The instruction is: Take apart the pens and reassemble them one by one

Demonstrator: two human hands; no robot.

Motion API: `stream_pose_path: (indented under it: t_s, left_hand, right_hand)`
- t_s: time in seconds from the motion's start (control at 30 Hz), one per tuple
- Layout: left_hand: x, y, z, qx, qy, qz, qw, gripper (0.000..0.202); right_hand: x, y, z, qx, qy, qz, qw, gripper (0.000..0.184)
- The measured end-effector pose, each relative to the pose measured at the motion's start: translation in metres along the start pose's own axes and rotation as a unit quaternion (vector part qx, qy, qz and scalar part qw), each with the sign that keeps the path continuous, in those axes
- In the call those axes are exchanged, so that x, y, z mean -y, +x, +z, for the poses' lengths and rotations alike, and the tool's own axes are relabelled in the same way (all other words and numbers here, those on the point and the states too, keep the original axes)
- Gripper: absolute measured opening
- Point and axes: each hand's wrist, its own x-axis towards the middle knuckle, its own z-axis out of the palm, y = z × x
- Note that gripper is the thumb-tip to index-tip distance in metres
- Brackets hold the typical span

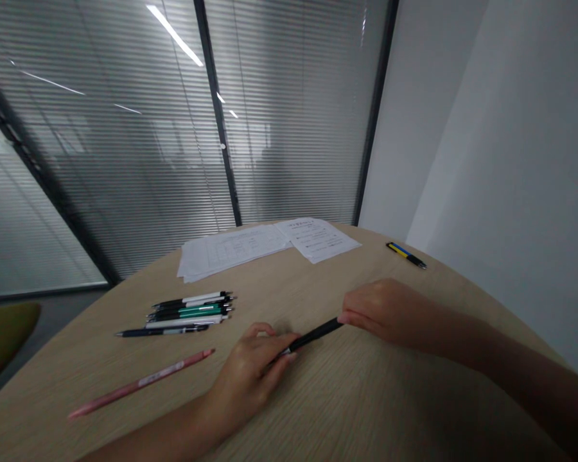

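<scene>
The table (347,410) spreads below everything, with papers (241,249) near its far edge. Nearer, the right hand (385,311) has its fingers closed on one end of a black pen (318,333), and the left hand (250,366) pinches the silver-tipped end between thumb and fingers. The pen slants between the two hands, its middle bare; whether it touches the tabletop I cannot tell. Left of the left hand lie a row of pens (192,312) and a pink pen (144,384).
</scene>
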Motion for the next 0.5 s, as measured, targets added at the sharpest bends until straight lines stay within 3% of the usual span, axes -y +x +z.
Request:
stream_pose_path:
  t_s: [0.2, 0.37, 0.5]
  left_hand:
    - [-0.0003, 0.0021, -0.0029, 0.02, -0.012, -0.05, 0.998, 0.02]
    - [0.0021, 0.0007, -0.0016, 0.002, -0.004, -0.032, 0.999, 0.021]
    - [0.0041, -0.001, 0.0, 0.0, -0.001, -0.017, 1.0, 0.021]
  right_hand:
    - [-0.0041, -0.002, -0.0012, -0.053, 0.073, -0.022, 0.996, 0.016]
    - [-0.0054, -0.0031, -0.001, -0.036, 0.059, -0.022, 0.997, 0.007]
    - [-0.0028, -0.0019, -0.0017, -0.008, 0.035, -0.022, 0.999, 0.011]
